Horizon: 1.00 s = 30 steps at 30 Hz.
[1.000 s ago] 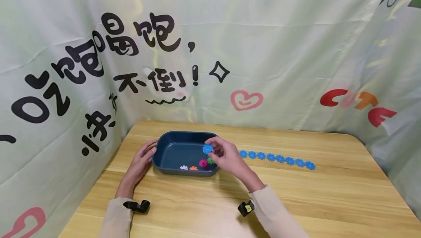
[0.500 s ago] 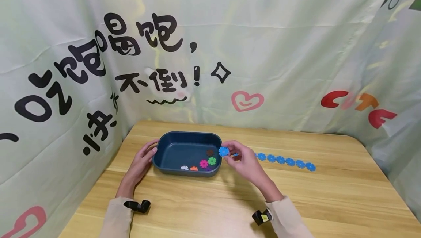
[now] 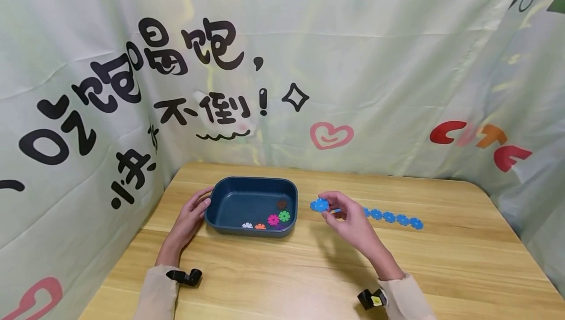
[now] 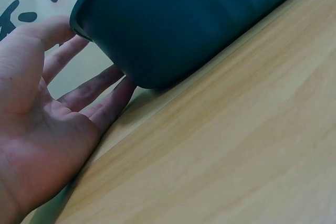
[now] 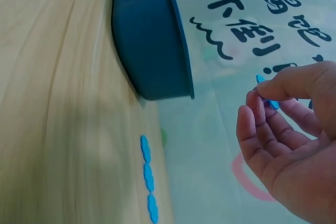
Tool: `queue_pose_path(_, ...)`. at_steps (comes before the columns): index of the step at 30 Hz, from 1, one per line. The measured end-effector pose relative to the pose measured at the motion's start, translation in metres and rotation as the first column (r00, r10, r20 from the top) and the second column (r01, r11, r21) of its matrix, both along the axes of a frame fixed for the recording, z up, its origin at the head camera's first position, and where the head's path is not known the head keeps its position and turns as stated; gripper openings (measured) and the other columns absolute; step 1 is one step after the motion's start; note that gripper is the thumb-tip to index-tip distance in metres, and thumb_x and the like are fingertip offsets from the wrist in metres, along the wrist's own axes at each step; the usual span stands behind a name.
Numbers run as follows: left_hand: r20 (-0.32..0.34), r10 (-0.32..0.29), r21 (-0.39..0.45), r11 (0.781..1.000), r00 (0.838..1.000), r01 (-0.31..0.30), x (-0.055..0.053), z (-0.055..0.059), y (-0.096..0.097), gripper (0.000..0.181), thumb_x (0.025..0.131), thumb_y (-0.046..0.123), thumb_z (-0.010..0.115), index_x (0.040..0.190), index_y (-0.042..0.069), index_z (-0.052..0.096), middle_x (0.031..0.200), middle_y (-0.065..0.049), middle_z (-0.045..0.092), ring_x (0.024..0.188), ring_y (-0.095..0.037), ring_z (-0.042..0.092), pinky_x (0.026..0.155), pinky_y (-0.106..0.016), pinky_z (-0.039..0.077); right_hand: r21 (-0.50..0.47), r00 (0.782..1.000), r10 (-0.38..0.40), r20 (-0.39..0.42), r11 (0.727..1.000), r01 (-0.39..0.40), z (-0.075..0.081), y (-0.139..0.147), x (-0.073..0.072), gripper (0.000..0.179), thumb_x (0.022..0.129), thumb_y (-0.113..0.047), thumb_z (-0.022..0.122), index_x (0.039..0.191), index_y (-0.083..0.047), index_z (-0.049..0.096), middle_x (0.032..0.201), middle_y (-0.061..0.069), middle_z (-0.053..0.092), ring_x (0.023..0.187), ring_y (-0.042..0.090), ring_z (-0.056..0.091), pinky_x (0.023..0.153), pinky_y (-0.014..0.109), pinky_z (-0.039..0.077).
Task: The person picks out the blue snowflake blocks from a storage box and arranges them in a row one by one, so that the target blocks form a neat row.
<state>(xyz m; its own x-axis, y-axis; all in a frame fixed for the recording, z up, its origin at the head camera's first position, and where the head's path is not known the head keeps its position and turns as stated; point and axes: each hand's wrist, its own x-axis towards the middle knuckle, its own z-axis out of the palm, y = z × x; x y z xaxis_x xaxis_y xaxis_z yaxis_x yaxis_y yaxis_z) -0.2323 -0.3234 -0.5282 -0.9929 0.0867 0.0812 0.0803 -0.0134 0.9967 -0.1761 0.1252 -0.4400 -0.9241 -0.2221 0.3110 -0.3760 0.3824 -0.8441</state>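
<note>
In the head view my right hand [image 3: 350, 217] pinches a blue snowflake disc [image 3: 322, 205] between thumb and fingers, raised above the table right of the tray. From the right wrist camera the pinched blue disc [image 5: 274, 103] appears edge-on, partly hidden by fingers. A row of blue snowflake discs [image 3: 389, 217] lies on the table, running right; the hand covers part of it. My left hand [image 3: 187, 219] rests against the left end of the dark blue tray [image 3: 251, 232]. Its fingers [image 4: 97, 87] touch the tray's outer wall, fairly straight, with the thumb near the rim.
Inside the tray lie several other discs: a white one [image 3: 247, 225], an orange one [image 3: 260, 226], a pink one [image 3: 273, 220], a green one [image 3: 284, 216], a brown one [image 3: 281, 204] and a purple one. A printed curtain [image 3: 375, 89] stands behind the wooden table [image 3: 282, 276].
My right hand has carried the blue disc rightward, from over the tray's right side to over the left part of the row. The left hand and tray stay in place.
</note>
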Motion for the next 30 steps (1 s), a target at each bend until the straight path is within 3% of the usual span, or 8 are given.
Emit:
queue_pose_path(6, 0.004, 0.002, -0.006, 1.0, 1.0, -0.002, 0.0, -0.001, 0.0, 0.054, 0.108, 0.026, 0.056, 0.155, 0.005, 0.041, 0.154, -0.021, 0.04, 0.128, -0.018, 0.049, 0.098, -0.022, 0.049, 0.027, 0.999, -0.036, -0.03, 0.999, 0.037, 0.0, 0.014, 0.002, 0.037, 0.092, 0.004, 0.072, 0.127, -0.007, 0.067, 0.108, 0.006, 0.073, 0.095, 0.02, 0.067, 0.077, 0.03, 0.058)
queue_pose_path(17, 0.001, 0.002, -0.012, 1.0, 1.0, -0.002, 0.0, -0.001, 0.0, 0.053, 0.108, 0.026, 0.055, 0.155, 0.005, 0.042, 0.152, -0.02, 0.042, 0.127, -0.017, 0.051, 0.097, -0.022, 0.049, 0.008, 0.996, -0.091, 0.0, 0.996, 0.091, 0.0, 0.044, 0.002, 0.035, 0.095, 0.001, 0.071, 0.129, -0.006, 0.065, 0.112, 0.01, 0.072, 0.098, 0.023, 0.066, 0.077, 0.026, 0.057)
queue_pose_path(30, 0.012, 0.002, -0.003, 1.0, 1.0, -0.002, 0.0, 0.0, 0.0, 0.053, 0.108, 0.026, 0.055, 0.155, 0.005, 0.041, 0.154, -0.021, 0.04, 0.128, -0.018, 0.049, 0.097, -0.022, 0.049, 0.033, 0.982, -0.189, -0.026, 0.981, 0.19, -0.008, 0.082, -0.006, 0.038, 0.095, -0.002, 0.072, 0.133, -0.002, 0.064, 0.117, 0.015, 0.069, 0.098, 0.009, 0.063, 0.079, 0.016, 0.054)
